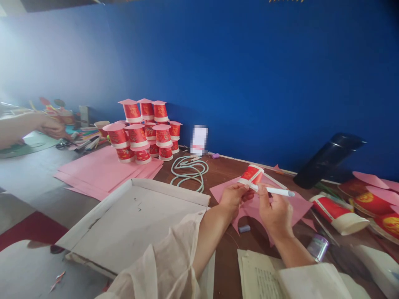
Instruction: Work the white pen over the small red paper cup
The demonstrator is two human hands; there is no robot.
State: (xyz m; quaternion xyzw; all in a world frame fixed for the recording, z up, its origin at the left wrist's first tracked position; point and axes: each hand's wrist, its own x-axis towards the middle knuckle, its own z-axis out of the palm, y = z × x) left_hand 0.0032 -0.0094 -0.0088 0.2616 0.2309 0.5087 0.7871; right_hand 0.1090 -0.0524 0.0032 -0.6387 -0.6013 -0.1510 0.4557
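Observation:
My left hand is closed round a red paper cup, holding it mouth-down on a sheet of pink paper. My right hand pinches a white pen whose tip rests against the cup's rim. Both hands sit over the brown table, just right of a flat white cardboard lid. A small pale eraser lies on the table below my hands.
A stack of red cups capped with pink paper stands on pink sheets at the back left. A coiled cable, a dark flask, lying red cups and an open book surround me. Another person's hand works far left.

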